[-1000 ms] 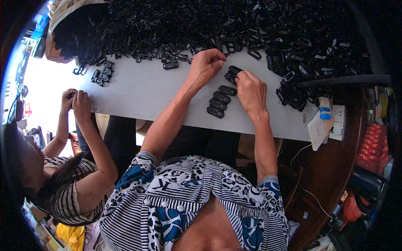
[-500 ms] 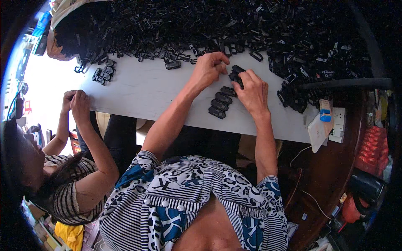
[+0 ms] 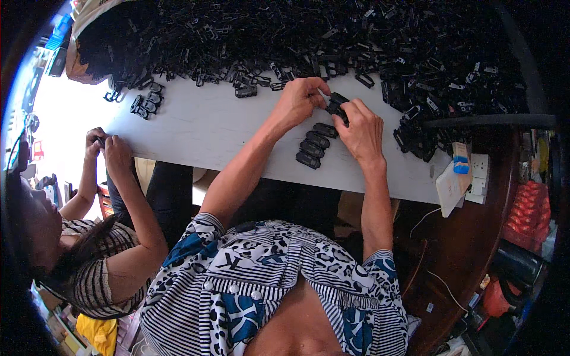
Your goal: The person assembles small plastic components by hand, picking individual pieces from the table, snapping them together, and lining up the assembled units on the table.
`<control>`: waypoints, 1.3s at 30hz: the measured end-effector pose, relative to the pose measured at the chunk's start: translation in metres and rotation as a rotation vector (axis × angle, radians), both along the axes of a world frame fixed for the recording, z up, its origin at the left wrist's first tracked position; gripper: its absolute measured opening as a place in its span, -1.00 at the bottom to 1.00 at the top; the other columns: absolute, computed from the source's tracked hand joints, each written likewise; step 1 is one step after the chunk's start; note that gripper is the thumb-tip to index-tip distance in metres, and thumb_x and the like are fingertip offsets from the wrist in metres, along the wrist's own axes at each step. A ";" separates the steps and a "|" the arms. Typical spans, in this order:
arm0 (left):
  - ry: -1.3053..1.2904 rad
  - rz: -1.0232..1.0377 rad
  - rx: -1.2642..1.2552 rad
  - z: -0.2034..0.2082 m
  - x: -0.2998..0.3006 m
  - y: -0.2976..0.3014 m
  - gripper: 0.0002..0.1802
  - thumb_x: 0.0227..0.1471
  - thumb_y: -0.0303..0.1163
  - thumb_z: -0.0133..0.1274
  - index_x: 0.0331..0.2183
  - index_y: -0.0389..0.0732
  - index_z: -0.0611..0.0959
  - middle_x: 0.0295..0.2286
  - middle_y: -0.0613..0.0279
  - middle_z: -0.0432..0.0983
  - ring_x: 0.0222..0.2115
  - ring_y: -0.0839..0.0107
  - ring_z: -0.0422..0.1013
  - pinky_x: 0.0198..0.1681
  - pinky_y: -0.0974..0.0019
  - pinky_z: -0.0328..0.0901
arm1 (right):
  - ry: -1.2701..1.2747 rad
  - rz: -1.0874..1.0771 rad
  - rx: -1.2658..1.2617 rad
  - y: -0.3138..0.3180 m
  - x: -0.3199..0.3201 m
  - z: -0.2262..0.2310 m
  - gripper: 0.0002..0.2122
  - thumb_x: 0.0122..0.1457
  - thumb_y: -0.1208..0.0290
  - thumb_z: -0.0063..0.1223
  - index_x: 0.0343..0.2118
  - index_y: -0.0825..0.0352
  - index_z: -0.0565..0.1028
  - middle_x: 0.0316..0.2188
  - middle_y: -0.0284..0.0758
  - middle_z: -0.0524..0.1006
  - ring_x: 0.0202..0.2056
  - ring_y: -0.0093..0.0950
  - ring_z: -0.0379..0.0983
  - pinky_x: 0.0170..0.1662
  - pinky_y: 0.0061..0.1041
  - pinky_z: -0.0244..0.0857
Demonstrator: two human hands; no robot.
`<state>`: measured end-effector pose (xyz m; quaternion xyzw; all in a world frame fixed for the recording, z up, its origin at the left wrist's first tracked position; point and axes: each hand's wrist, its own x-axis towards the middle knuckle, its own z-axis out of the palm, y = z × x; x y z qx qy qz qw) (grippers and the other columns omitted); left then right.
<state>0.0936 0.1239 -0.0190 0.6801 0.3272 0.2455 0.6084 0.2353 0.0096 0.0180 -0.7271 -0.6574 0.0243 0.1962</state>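
My right hand (image 3: 362, 127) is closed round a black plastic part (image 3: 336, 102) above the white table (image 3: 225, 133). My left hand (image 3: 300, 102) is beside its left end, thumb and forefinger bent toward it in a loose pinch. Anything between those left fingertips is too small or hidden to make out. Just below my hands, several similar oblong black parts (image 3: 313, 145) lie in a slanting row. A single black part (image 3: 246, 92) rests farther left, near the edge of the heap.
A large heap of black plastic pieces (image 3: 267, 38) covers the table's far side. At left, a co-worker's hands (image 3: 110, 148) hold a small dark piece beside a cluster of black parts (image 3: 147, 104). A white notepad (image 3: 451, 184) and a power strip (image 3: 480, 175) are at right.
My left hand has moved slightly right, its fingertips now closer to the part in my right hand. The co-worker's hands have parted a little, showing a dark piece between them.
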 end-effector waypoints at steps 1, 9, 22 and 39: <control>-0.012 -0.002 -0.007 0.000 0.000 0.000 -0.80 -0.02 -0.58 0.00 -0.29 -0.25 0.63 -0.51 0.29 0.59 -0.56 0.60 0.35 -0.54 0.44 0.22 | -0.031 0.003 -0.029 0.001 -0.001 0.000 -0.80 0.00 0.38 0.25 -0.42 0.36 0.46 -0.40 -0.22 0.45 -0.36 -0.21 0.50 -0.34 -0.24 0.35; 0.038 0.009 0.013 0.003 0.000 -0.001 -0.79 -0.02 -0.60 0.00 -0.28 -0.28 0.64 -0.51 0.28 0.59 -0.53 0.59 0.38 -0.51 0.43 0.23 | -0.069 0.005 -0.054 0.003 -0.004 0.003 -0.79 0.02 0.38 0.24 -0.42 0.36 0.44 -0.39 -0.21 0.45 -0.34 -0.20 0.51 -0.34 -0.21 0.35; 0.041 0.057 -0.058 0.054 -0.071 -0.092 -0.81 0.07 -0.66 0.01 -0.23 -0.34 0.60 -0.50 0.30 0.45 -0.50 0.58 0.42 -0.41 0.49 0.35 | -0.036 0.034 -0.044 0.019 0.028 0.001 -0.81 0.07 0.42 0.19 -0.25 0.31 0.54 -0.28 -0.28 0.45 -0.14 -0.28 0.44 -0.15 -0.27 0.37; -0.022 0.107 -0.114 0.019 -0.093 -0.144 -0.56 0.02 -0.73 0.02 -0.02 -0.33 0.44 -0.08 0.11 0.35 -0.07 0.31 0.43 -0.06 0.32 0.40 | 0.119 -0.038 -0.144 -0.008 0.006 -0.002 -0.83 0.07 0.41 0.18 -0.33 0.37 0.49 -0.33 -0.18 0.49 -0.26 -0.11 0.47 -0.21 -0.17 0.34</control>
